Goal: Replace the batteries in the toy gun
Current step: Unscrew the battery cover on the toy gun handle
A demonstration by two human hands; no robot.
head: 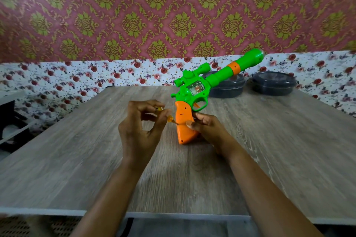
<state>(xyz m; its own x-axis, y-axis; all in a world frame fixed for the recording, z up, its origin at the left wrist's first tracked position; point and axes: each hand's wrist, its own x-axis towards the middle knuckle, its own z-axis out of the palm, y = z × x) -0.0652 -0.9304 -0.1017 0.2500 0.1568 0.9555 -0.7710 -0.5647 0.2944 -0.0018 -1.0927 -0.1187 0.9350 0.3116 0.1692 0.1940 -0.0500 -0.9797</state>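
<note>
Left hand (138,131) is raised over the table (77,159) at centre frame, palm toward the camera, fingers curled in. Thumb and fingertips pinch a small screwdriver (167,118) with an amber handle. Its tip points toward 4 o'clock and touches the left edge of the gun's (202,86) orange grip (184,127). Grip on the tool is tight, fingers nearly closed.

Right hand (208,129) comes in from 5 o'clock and clamps the orange grip from the right side, thumb across the front face, fingers wrapped behind. Closed firmly on the gun. Both forearms are bare, running in from the bottom edge.

Counts: one gun, one screwdriver, two dark round lidded tubs (273,82) at the table's far edge. No batteries visible; the blur makes it hard to say whether the grip's cover is seated.

Gun sits just right of centre, butt resting on the table. Long axis runs diagonally: butt at 7 o'clock, muzzle up toward 1 o'clock, against the floral wall (115,75). Body and barrel are green with an orange band near the muzzle. A green scope sits on top, and there is a clear window in the frame. The barrel crosses in front of the left tub; whether they touch I cannot tell.
</note>
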